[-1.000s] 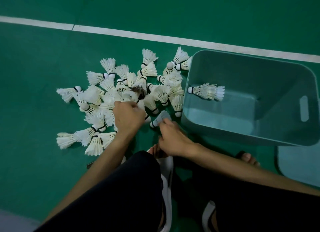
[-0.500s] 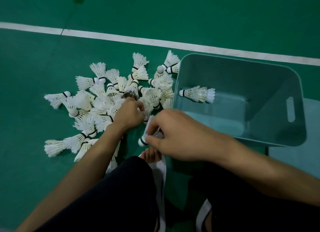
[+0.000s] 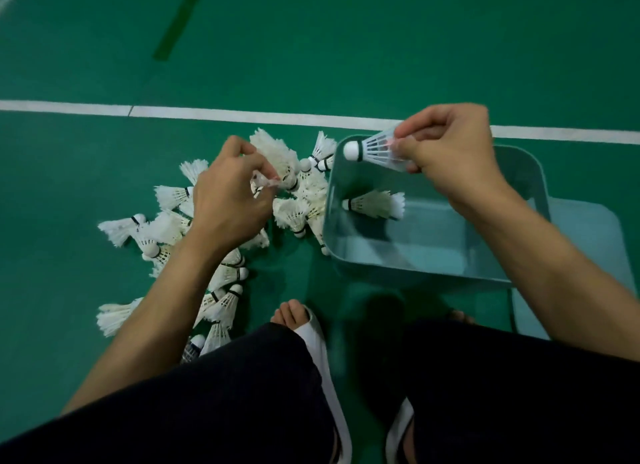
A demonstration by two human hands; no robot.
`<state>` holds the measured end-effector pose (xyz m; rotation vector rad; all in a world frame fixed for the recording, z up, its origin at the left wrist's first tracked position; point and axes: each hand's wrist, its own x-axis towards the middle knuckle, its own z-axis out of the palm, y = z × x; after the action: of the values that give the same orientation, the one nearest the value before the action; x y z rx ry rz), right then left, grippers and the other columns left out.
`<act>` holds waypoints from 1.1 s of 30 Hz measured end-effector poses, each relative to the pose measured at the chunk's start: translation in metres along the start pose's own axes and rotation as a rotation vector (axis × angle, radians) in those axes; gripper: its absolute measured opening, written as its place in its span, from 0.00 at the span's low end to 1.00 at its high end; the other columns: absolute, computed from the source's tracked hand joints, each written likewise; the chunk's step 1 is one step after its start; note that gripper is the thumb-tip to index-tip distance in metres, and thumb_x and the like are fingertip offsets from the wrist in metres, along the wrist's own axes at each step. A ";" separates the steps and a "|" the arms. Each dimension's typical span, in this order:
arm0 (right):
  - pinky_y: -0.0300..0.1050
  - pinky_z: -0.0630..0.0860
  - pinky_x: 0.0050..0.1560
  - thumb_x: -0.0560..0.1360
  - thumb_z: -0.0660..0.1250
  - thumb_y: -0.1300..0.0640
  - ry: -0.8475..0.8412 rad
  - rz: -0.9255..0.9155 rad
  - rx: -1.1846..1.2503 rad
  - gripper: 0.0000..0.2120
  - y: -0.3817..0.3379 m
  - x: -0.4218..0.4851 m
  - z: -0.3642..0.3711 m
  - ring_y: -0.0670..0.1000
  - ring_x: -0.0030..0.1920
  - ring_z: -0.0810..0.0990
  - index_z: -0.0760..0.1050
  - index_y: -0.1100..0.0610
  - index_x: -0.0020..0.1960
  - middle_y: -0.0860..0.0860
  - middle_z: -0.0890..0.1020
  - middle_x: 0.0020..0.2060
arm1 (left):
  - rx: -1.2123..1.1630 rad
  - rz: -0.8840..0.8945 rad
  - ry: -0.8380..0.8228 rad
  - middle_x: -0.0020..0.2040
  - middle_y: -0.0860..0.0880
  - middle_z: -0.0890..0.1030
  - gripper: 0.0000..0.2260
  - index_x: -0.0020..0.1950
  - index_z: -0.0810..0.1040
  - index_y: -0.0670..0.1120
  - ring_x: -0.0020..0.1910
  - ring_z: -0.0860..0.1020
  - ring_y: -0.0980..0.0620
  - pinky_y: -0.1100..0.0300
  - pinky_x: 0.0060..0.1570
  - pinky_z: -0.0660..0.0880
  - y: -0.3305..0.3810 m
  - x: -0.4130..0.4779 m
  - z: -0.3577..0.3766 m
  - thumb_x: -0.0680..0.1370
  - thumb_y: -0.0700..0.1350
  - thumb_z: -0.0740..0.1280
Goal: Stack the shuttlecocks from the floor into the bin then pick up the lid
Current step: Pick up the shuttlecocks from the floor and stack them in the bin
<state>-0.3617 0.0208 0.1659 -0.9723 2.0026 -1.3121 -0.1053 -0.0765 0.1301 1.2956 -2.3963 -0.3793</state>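
Note:
Several white shuttlecocks lie in a pile (image 3: 166, 228) on the green floor, left of a pale teal bin (image 3: 408, 269). One shuttlecock (image 3: 375, 204) lies on its side inside the bin. My right hand (image 3: 450, 152) pinches the skirt of a shuttlecock (image 3: 372, 148) held over the bin's far left corner, its cork pointing left. My left hand (image 3: 228, 200) hovers over the pile with a shuttlecock (image 3: 268, 183) pinched between its fingers. The teal lid (image 3: 585, 256) lies flat on the floor to the right, partly under the bin.
A white court line (image 3: 207, 112) runs across the floor behind the pile and bin. My knees in dark shorts and my feet in white sandals (image 3: 322, 346) fill the near edge, close to the bin's front wall.
My right hand has lifted a shuttlecock from the floor near my foot up and right, over the bin. My left hand has risen from the pile with a shuttlecock. The view has tilted up.

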 end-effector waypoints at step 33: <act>0.43 0.78 0.47 0.69 0.65 0.67 0.086 0.207 -0.435 0.14 0.157 0.054 -0.009 0.53 0.47 0.82 0.79 0.53 0.50 0.51 0.83 0.48 | -0.017 0.206 -0.656 0.51 0.48 0.78 0.07 0.44 0.85 0.47 0.48 0.79 0.46 0.52 0.49 0.79 0.112 0.029 0.135 0.71 0.38 0.69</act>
<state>-0.4429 0.0232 0.0209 -0.8717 2.4418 -0.8366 -0.2637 -0.0335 0.0624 1.0022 -3.0117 -0.8689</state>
